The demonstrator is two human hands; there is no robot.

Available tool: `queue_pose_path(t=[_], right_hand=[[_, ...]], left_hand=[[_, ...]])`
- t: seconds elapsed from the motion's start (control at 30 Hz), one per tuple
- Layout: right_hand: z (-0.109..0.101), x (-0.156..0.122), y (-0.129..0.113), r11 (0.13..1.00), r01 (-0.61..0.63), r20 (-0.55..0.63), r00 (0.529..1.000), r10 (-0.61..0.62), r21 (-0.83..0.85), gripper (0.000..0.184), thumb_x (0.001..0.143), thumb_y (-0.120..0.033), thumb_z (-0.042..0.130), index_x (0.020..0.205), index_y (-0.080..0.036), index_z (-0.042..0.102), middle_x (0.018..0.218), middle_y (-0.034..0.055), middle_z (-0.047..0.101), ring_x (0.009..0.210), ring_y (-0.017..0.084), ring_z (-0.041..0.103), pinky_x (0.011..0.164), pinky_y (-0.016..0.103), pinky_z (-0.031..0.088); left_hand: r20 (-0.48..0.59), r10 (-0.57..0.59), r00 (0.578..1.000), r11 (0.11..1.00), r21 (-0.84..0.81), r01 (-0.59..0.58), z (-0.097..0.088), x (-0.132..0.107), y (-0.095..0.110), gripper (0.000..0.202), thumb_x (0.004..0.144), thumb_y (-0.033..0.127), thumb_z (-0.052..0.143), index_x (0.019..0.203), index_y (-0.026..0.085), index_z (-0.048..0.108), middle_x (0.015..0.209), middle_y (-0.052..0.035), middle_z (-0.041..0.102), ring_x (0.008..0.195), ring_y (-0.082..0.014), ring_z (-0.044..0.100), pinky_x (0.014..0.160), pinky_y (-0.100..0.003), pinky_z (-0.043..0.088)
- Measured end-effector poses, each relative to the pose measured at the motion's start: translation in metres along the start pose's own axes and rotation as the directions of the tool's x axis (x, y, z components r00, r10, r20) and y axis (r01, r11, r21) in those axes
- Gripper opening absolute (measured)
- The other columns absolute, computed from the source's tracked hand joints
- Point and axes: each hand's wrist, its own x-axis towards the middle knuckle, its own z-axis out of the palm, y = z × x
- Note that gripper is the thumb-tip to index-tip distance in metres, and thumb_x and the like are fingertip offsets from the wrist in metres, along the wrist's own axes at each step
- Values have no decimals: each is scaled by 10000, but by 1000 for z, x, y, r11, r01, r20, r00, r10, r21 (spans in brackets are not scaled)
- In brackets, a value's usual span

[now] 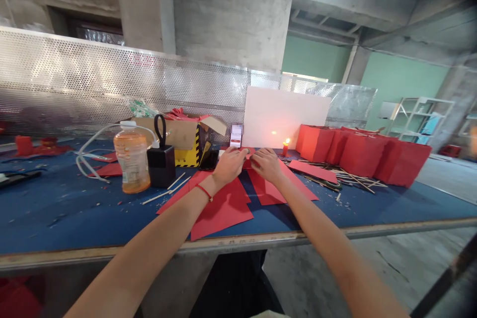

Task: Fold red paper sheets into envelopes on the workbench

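- Step in hand, by judgement: working a flat red paper piece [247, 161] with the fingers of both hands.
- Location: between left hand [228, 164] and right hand [265, 163], over blue tabletop [93, 213], just beyond loose red paper sheets [223, 203].
- Hands near each other, fingers curled at the piece; cannot tell whether clamped on it.
- Next move: probably calls for light, even pressure, clear of lit red candle [285, 149] near right hand.

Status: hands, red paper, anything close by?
Left hand and right hand at red paper, grip unclear. More red sheets on blue table. Lit candle to right hand's right.
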Motion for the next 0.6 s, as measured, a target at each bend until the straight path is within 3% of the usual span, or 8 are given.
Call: queue_pose_path(t=[0.17,0.3,0.37,0.43,0.53,0.6], right_hand=[[-9,-13,32,996,-87,-15,996,87,28,160,892,-203,518,783,-202,636,782,30,679,785,172,566,897,337,335],[-11,-36,64,948,-312,-35,949,314,55,170,849,-215,515,730,-205,636,734,24,687,756,179,582,880,357,343],[-9,-45,77,869,-483,-72,868,491,106,179,830,-256,512,721,-204,644,705,31,677,726,190,582,801,352,371],[-5,-48,84,750,-609,-108,753,649,259,203,820,-326,514,737,-203,654,706,34,675,711,198,589,731,340,395],[-2,-41,83,521,-590,-70,618,783,616,257,778,-428,555,784,-195,661,770,47,692,771,212,624,716,337,445],[-4,-31,75,366,-508,23,608,794,780,303,740,-465,603,850,-192,673,863,65,711,861,226,644,757,349,472]], left_hand=[[-5,-43,999,999,25,43,1,0,-7,278,896,98,433,1133,184,550,831,-70,718,827,-229,674,956,-406,420],[-15,-85,996,996,18,85,-2,-2,-11,309,874,73,448,1144,172,559,831,-76,721,843,-238,667,934,-403,426],[-31,-133,991,991,-23,132,-5,-3,-13,315,873,76,451,1155,168,557,854,-75,728,851,-240,664,929,-408,426],[-43,-178,983,980,-96,173,-10,-3,-16,311,877,94,466,1162,180,554,881,-67,736,857,-238,662,927,-410,426],[-75,-222,972,943,-270,195,-18,3,-18,288,884,137,501,1160,199,555,933,-60,739,895,-226,659,912,-383,442],[-93,-282,955,868,-448,213,-24,9,-17,307,882,172,525,1187,202,542,954,-55,733,931,-216,661,910,-360,453]])
